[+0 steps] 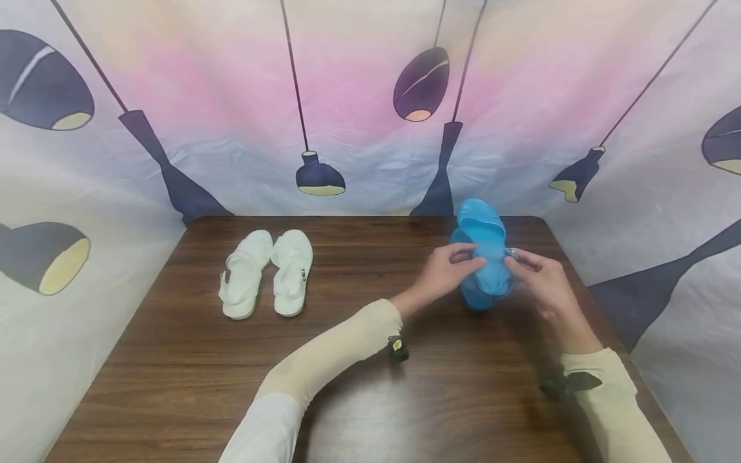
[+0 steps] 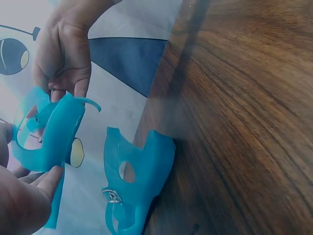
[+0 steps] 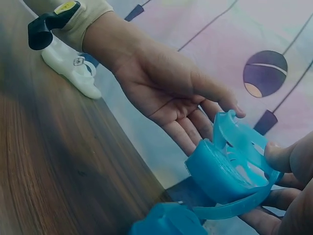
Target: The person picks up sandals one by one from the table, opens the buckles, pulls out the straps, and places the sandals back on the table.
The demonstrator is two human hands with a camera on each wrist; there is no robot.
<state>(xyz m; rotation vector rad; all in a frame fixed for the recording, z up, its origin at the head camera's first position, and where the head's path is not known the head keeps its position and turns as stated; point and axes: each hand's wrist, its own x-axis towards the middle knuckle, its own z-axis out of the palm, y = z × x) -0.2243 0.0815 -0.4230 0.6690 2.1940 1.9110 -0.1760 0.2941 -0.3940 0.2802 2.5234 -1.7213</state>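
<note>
Above the right back of the table, a blue sandal (image 1: pixel 482 217) is held between both hands, its toe pointing to the far side. My left hand (image 1: pixel 441 273) grips its left edge, thumb on top. On the other side, my right hand (image 1: pixel 543 278) pinches the sandal's strap by the small metallic buckle (image 1: pixel 510 253). Beneath it, partly hidden in the head view, a second blue sandal (image 2: pixel 159 159) rests on the table; its buckle shows in the left wrist view. The right wrist view shows the held sandal's loose strap (image 3: pixel 234 208).
A pair of white sandals, one on the left (image 1: pixel 246 276) and one on the right (image 1: pixel 291 273), stands at the back left of the brown wooden table (image 1: pixel 359 334). Behind the table hangs a cloth (image 1: pixel 359 128) printed with lamps.
</note>
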